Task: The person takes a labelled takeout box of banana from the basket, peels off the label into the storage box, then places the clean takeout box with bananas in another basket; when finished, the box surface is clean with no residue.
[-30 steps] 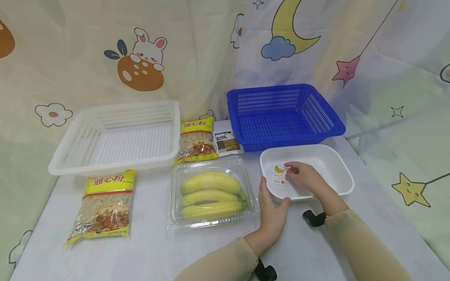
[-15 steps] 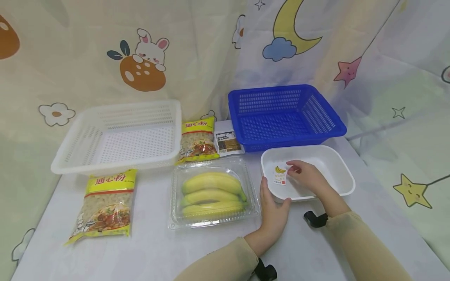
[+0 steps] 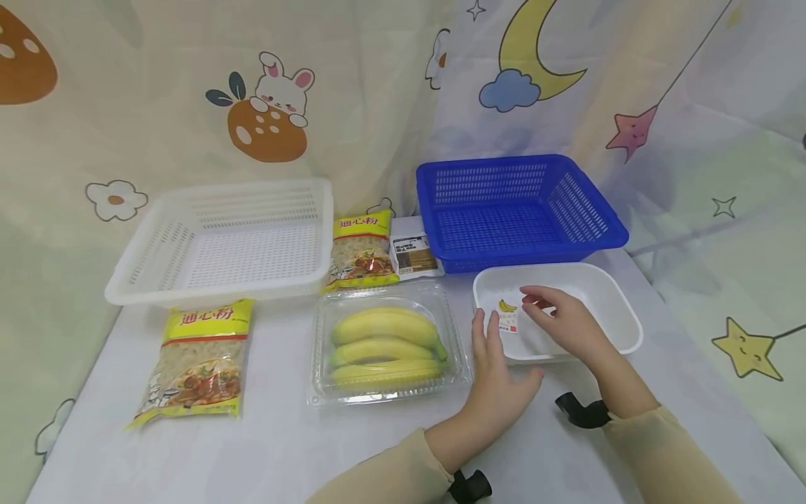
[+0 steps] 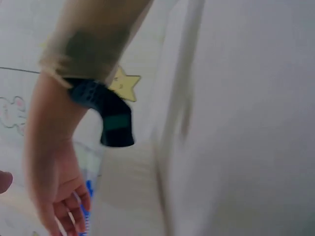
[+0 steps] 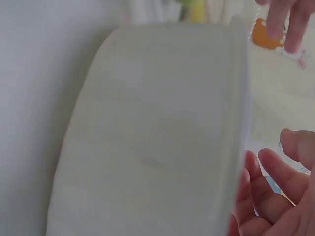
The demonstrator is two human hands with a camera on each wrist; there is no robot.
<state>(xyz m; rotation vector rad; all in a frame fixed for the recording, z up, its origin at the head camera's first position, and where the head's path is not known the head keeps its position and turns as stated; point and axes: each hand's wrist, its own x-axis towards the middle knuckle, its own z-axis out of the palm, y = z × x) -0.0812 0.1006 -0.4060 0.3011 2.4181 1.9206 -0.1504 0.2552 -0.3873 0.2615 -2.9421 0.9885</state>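
Observation:
A shallow white tray [image 3: 607,301] stands at the right of the table, with a small label [image 3: 507,322] showing bananas on its inner left side. My left hand [image 3: 494,395] is at the tray's front left corner, its fingers straight and the thumb spread. Over the tray, my right hand [image 3: 569,322] hovers with loosely bent fingers; in the right wrist view, thumb and fingertips [image 5: 273,162] are apart with nothing between them. Left of my left hand lies a clear lidded box [image 3: 319,374] with bananas [image 3: 384,348] inside.
A blue basket [image 3: 522,255] stands behind the tray, a white basket [image 3: 220,290] at the back left. Between them lie a pasta bag [image 3: 362,252] and a small white packet [image 3: 415,257]. Another pasta bag [image 3: 198,360] lies at the front left. A patterned curtain [image 3: 378,91] hangs behind.
My left hand has come off the tray's edge, its fingers now straighter. My right hand has moved slightly away from the label, and its fingers have loosened. The head view has shifted a little.

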